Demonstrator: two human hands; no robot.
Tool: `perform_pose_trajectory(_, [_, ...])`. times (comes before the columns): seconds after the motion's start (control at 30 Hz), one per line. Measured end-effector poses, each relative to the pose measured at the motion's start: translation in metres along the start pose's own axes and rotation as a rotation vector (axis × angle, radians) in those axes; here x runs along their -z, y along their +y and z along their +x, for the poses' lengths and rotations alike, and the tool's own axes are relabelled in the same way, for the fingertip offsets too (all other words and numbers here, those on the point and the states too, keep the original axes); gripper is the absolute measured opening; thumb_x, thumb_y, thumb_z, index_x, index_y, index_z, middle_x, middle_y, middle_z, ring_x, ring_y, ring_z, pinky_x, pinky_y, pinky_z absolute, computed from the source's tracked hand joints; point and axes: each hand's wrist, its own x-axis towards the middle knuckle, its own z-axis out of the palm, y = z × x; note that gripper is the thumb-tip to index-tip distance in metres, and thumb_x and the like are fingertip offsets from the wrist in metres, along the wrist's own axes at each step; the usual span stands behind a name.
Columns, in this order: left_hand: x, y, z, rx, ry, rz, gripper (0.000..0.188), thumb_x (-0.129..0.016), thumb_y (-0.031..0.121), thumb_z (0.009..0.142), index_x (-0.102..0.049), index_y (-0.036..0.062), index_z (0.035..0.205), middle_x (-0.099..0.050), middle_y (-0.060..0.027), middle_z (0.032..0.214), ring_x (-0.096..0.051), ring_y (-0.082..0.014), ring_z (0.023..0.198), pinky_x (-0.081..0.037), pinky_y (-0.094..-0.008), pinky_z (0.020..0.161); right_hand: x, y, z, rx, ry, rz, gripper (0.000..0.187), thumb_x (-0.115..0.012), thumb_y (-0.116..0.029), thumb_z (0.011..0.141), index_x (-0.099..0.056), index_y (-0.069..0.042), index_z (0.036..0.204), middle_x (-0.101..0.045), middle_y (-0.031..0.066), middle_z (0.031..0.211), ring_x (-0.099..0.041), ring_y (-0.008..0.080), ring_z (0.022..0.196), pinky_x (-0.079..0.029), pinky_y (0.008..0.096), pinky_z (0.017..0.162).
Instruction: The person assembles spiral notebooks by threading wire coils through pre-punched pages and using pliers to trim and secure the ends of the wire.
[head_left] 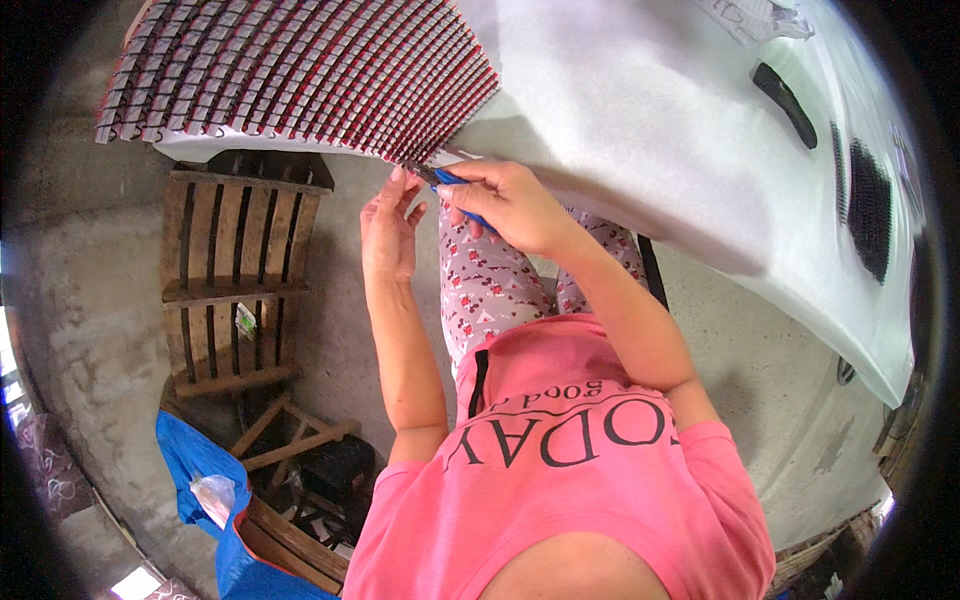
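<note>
A wide panel (310, 70) of grey-pink pieces in rows, laced with red and black, lies over the far left edge of the table. My right hand (515, 205) is closed around a pair of pliers (447, 178) with blue handles. The jaws point left, at the panel's near corner. Just left of the jaws, my left hand (390, 230) is raised with its thumb and forefinger drawn together at the panel's edge. What sits between those fingertips is too small to make out.
White covering spreads over the table (640, 100). On it lie a black strip (785, 105), a black meshed piece (868, 210) and a clear plastic bag (760, 18). A slatted wooden bench (240, 294) stands at left, with blue cloth (185, 450) nearer me.
</note>
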Motion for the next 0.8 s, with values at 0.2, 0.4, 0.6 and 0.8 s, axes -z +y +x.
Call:
perform_pose_trajectory(0.2, [0.0,0.002,0.0,-0.011,0.047,0.025,0.034,-0.066,0.043,0.083,-0.066,0.0097,0.086,-0.065,-0.002,0.09,-0.054,-0.0134,0.093,-0.038,-0.0305,0.078,-0.006,-0.009,-0.014,0.496,0.442,-0.903,0.045,-0.066,-0.023,0.074,-0.059,-0.019,0.119,-0.053,0.0075,0.095,-0.051,0.0244,0.088,-0.038,0.0409,0.076])
perform_pose_trajectory(0.4, [0.003,0.0,0.0,-0.026,0.015,0.046,0.031,-0.065,0.042,0.084,-0.066,0.0104,0.087,-0.065,-0.0011,0.09,-0.055,-0.0132,0.092,-0.038,-0.0307,0.078,-0.007,-0.009,-0.008,0.611,0.475,-0.95,0.049,-0.068,-0.024,0.073,-0.057,-0.018,0.119,-0.052,0.0088,0.099,-0.051,0.0253,0.092,-0.035,0.0418,0.082])
perform_pose_trajectory(0.6, [-0.001,0.003,-0.004,-0.05,-0.003,0.086,0.028,-0.062,0.04,0.086,-0.062,0.0111,0.086,-0.061,0.0003,0.088,-0.053,-0.0133,0.09,-0.04,-0.0317,0.077,-0.007,-0.004,-0.004,0.501,0.373,-0.939,0.044,-0.067,-0.025,0.074,-0.058,-0.021,0.118,-0.055,0.0073,0.101,-0.054,0.0251,0.088,-0.04,0.0394,0.074])
perform_pose_trajectory(0.8, [0.002,0.0,-0.002,-0.041,-0.022,0.063,0.028,-0.064,0.039,0.085,-0.064,0.0108,0.086,-0.063,-0.0002,0.089,-0.054,-0.0127,0.091,-0.038,-0.0309,0.078,0.001,-0.019,0.002,-0.027,-0.052,-0.148,0.04,-0.063,-0.022,0.081,-0.058,-0.014,0.12,-0.06,0.0096,0.091,-0.059,0.0258,0.078,-0.047,0.0366,0.067])
